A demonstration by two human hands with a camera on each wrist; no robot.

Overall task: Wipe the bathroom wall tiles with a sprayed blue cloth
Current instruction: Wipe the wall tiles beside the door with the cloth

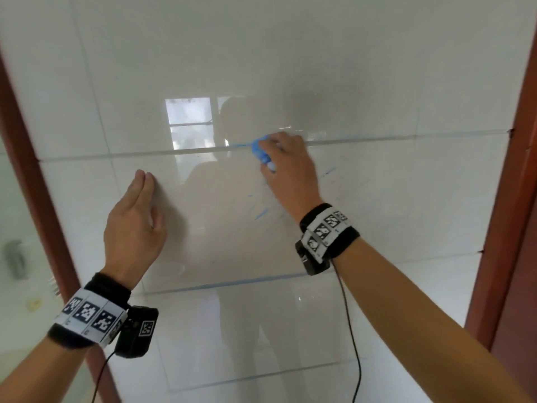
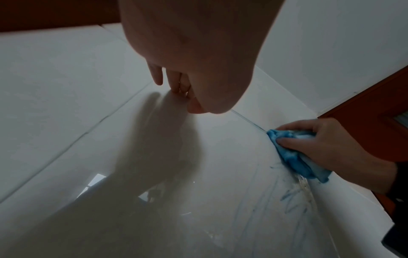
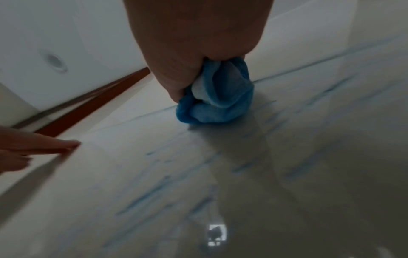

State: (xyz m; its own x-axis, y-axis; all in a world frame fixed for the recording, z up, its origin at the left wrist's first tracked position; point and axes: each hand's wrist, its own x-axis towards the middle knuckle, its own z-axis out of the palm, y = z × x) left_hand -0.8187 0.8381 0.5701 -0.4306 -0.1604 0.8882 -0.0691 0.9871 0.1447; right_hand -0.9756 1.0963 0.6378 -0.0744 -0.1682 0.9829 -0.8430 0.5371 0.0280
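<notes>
Right hand [image 1: 286,167] fist-clenched around a bunched, fuzzy blue cloth [image 1: 260,152], wad pressed to the glossy white wall tiles [image 1: 377,199] right on a horizontal grout line [image 1: 130,155]. Left hand [image 1: 132,225], at 8 o'clock from the cloth and well apart, lies flat-fingered, fingertips on the tile. Faint blue streaks [image 1: 261,213] smear the tile at 6 o'clock below the cloth. Reddish-brown wooden frame [image 1: 517,199] at 3 o'clock.

Wall tiles [image 1: 377,184] — blue cloth [image 1: 259,151] pressed on.
</notes>
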